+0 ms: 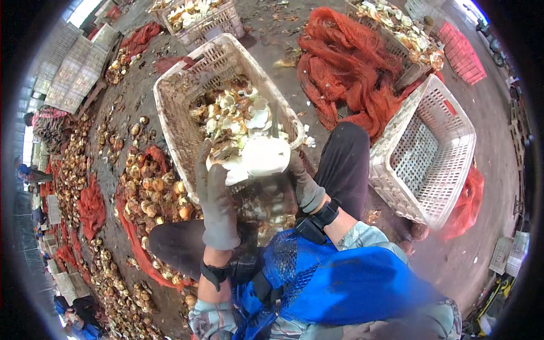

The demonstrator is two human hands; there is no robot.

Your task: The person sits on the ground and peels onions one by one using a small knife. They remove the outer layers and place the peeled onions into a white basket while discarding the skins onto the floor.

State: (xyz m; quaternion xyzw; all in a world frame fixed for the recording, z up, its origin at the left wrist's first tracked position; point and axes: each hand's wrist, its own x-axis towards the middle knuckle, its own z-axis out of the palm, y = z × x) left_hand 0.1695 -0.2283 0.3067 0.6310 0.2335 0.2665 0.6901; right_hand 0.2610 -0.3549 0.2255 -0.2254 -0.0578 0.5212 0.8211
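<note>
My left hand [219, 208], in a grey work glove, is held upright with its fingers beside glaring white onion pieces [233, 172]; whether it grips them is unclear. My right hand [307, 185], gloved too, is against the right side of a large peeled onion [265, 156], its fingertips hidden behind it. Both hands are over the near end of a dirty white plastic crate [176, 123], tilted between my knees. White onion layers and brown skins [238, 110] lie inside. A narrow dark upright shape [275, 121], perhaps a blade, rises above the onion.
Unpeeled onions [148, 187] spill from a red mesh sack by my left knee. At right stands a white perforated crate [459, 170]. Ahead are heaped red netting [348, 63], crates of onion scraps [204, 29] and a pink crate [463, 53]. Other people [49, 127] are at far left.
</note>
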